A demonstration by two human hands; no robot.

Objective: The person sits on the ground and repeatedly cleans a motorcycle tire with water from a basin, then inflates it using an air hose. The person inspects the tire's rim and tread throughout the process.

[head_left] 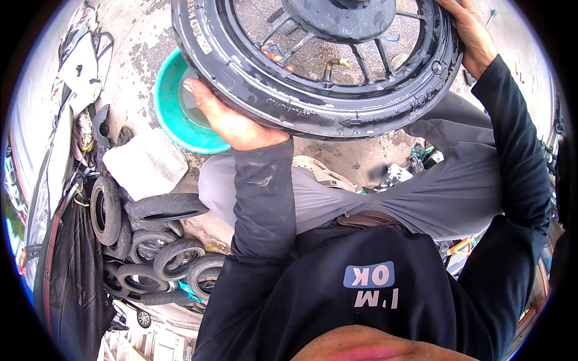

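Observation:
A black motorcycle wheel (pixel 355 54) with its tyre (pixel 313 114) on it is held up before me at the top of the view, its upper part cut off. The rubber looks wet. Thin spokes run from the round hub (pixel 343 18) to the rim, where a brass-tipped valve stem (pixel 328 69) sticks up. My left hand (pixel 235 120) grips the tyre's near left side, thumb along the outside; some fingertips show between the spokes. On the far right side, my right hand (pixel 472 39) is wrapped round the tyre, its fingers partly hidden.
A green basin (pixel 161 99) of water stands on the stained floor, left of the wheel and partly behind it. A pale slab (pixel 146 163) lies nearby. Several used tyres (pixel 168 207) are heaped at the lower left beside a dark cover (pixel 75 271). Small clutter lies between my legs.

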